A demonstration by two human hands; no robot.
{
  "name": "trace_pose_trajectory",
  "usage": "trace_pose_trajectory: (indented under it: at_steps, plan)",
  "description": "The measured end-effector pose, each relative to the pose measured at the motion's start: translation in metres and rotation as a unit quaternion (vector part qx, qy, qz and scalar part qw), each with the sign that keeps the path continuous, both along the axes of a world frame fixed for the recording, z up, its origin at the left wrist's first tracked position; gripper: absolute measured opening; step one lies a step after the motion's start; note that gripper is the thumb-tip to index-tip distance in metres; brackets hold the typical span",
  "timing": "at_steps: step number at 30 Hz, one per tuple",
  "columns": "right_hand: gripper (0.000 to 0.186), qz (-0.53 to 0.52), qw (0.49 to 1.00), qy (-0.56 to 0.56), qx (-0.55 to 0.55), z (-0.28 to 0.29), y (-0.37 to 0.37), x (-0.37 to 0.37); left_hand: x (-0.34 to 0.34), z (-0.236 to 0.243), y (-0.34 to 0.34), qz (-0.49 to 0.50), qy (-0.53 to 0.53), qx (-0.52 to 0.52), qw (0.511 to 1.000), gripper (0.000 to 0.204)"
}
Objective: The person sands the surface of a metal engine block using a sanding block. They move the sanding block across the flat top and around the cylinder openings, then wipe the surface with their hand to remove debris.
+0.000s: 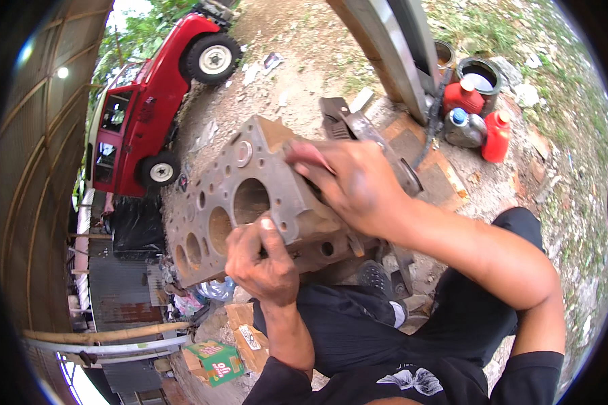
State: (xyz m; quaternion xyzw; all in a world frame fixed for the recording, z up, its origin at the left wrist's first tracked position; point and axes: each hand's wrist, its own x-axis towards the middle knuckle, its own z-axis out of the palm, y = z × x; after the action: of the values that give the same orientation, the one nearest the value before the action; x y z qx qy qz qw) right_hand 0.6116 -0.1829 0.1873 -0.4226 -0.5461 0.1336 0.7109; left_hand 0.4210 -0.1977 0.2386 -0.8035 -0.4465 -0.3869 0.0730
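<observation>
A rusty grey engine block (284, 196) is tilted in front of me, its flat face with a row of large round bores turned to the left. My left hand (263, 263) is closed at the block's near edge, its thumb and curled fingers against the face beside a bore. At the block's far right edge, my right hand (361, 185) is closed around a reddish-brown folded piece (309, 155) that looks like sandpaper, pressed to the metal. Slight blur covers this hand, and its fingertips are partly hidden.
Rusty metal parts (358, 125) lie behind the block by a grey metal post (392, 54). Red bottles (496, 138), a grey bottle (465, 128) and a dark bucket (479, 74) stand at right. A red off-road car (142, 108) is at far left; a green carton (213, 362) lies near.
</observation>
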Motion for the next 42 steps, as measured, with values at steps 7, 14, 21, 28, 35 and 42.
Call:
trace_pose_trajectory:
  at_steps: [7, 14, 21, 28, 35, 42]
  plan:
    - [0.019, 0.019, 0.999, -0.008, -0.043, -0.002, 0.001, -0.004, 0.001, 0.0, -0.001, 0.03, -0.051, -0.052, 0.997, 0.027]
    - [0.024, 0.043, 0.997, 0.005, -0.068, -0.003, 0.024, 0.005, 0.008, 0.001, 0.002, 0.061, -0.039, -0.036, 0.997, 0.028]
    - [0.022, 0.022, 0.999, -0.006, -0.026, 0.004, 0.02, 0.009, 0.008, -0.012, 0.002, 0.028, -0.042, 0.009, 0.999, 0.037]
    - [0.019, 0.01, 1.0, -0.001, -0.017, 0.001, 0.003, -0.005, 0.0, -0.009, 0.007, 0.026, -0.036, 0.02, 0.999, 0.038]
    - [0.021, 0.037, 0.992, 0.021, -0.115, 0.013, -0.001, 0.0, 0.005, -0.007, 0.008, 0.033, -0.032, 0.002, 0.999, 0.039]
    - [0.024, 0.033, 0.999, -0.008, -0.029, -0.003, -0.042, -0.004, 0.009, -0.01, 0.0, 0.039, -0.019, 0.009, 0.999, 0.04]
